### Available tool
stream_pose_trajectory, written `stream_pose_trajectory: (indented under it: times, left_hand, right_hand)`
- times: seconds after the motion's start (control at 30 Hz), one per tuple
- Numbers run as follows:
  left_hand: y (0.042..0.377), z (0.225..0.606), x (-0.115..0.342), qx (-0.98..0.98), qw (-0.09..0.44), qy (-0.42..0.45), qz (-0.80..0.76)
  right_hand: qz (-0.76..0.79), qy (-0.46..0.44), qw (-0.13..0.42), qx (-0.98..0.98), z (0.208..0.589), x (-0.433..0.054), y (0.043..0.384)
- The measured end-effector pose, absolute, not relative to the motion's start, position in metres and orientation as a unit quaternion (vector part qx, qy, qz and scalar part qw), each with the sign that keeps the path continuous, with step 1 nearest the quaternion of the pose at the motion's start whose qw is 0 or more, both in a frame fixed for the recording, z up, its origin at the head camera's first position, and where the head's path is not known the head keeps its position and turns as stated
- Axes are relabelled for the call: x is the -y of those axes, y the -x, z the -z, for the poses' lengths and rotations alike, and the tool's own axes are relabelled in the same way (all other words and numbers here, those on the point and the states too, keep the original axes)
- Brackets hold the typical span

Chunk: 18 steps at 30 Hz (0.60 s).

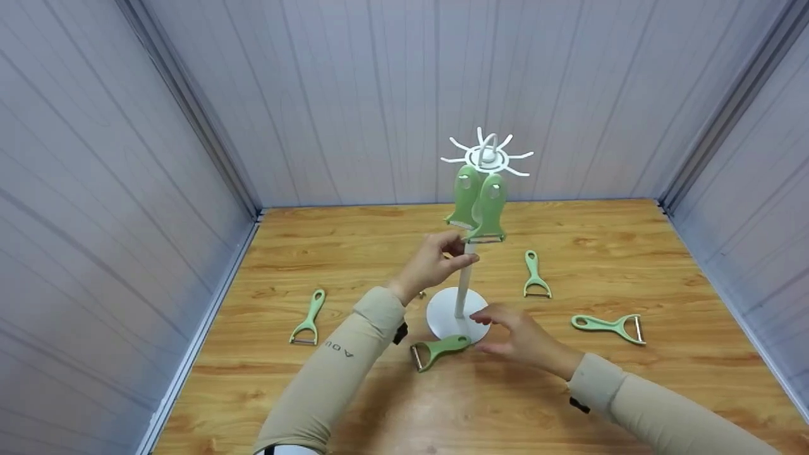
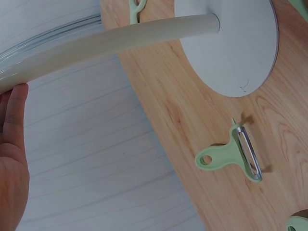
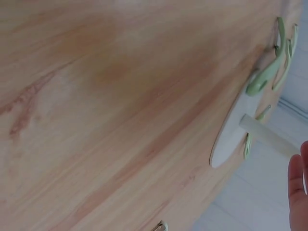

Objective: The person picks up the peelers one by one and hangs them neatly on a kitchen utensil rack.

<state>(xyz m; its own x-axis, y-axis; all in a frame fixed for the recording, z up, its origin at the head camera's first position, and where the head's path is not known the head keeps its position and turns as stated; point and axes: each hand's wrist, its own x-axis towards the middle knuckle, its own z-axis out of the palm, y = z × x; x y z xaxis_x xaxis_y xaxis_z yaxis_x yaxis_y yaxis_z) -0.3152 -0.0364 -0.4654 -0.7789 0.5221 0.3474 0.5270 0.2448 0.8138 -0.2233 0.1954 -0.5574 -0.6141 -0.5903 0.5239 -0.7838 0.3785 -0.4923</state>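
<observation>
A white stand has a round base [image 1: 442, 309], an upright pole [image 1: 464, 284] and a ring of hooks [image 1: 490, 158] on top. My left hand [image 1: 433, 262] pinches the pole below two hanging green peelers [image 1: 465, 193] [image 1: 493, 202]; in the left wrist view, fingers of that hand [image 2: 12, 149] meet the pole [image 2: 130, 41]. Beside the base, my right hand [image 1: 528, 341] has its thumb and fingers apart, holding nothing. Near it a green peeler [image 1: 442, 345] lies with its handle end at the base's front edge. My right hand [image 3: 298, 187] shows only partly in the right wrist view.
On the wooden table [image 1: 354, 246] more green peelers lie about: one at left [image 1: 313, 316], one behind to the right [image 1: 534, 275], one at far right [image 1: 607, 324]. Pale panel walls [image 1: 379, 95] [image 1: 95, 189] enclose the back and sides.
</observation>
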Motion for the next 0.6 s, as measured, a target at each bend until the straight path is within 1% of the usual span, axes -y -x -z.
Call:
stream_pose_trajectory:
  times: [0.1, 0.3, 0.43, 0.6]
  left_hand:
    - [0.315, 0.465, 0.036, 0.79, 0.006, 0.332, 0.515]
    - [0.315, 0.466, 0.036, 0.789, 0.007, 0.337, 0.513]
    - [0.315, 0.465, 0.036, 0.79, 0.007, 0.337, 0.512]
    - [0.314, 0.465, 0.037, 0.793, 0.001, 0.329, 0.513]
  right_hand:
    - [-0.352, -0.431, 0.109, 0.823, 0.559, -0.191, 0.224]
    - [-0.328, -0.428, 0.043, 0.841, 0.559, -0.182, 0.225]
    - [-0.306, -0.434, 0.019, 0.847, 0.561, -0.175, 0.227]
    - [-0.288, -0.433, -0.023, 0.854, 0.564, -0.163, 0.232]
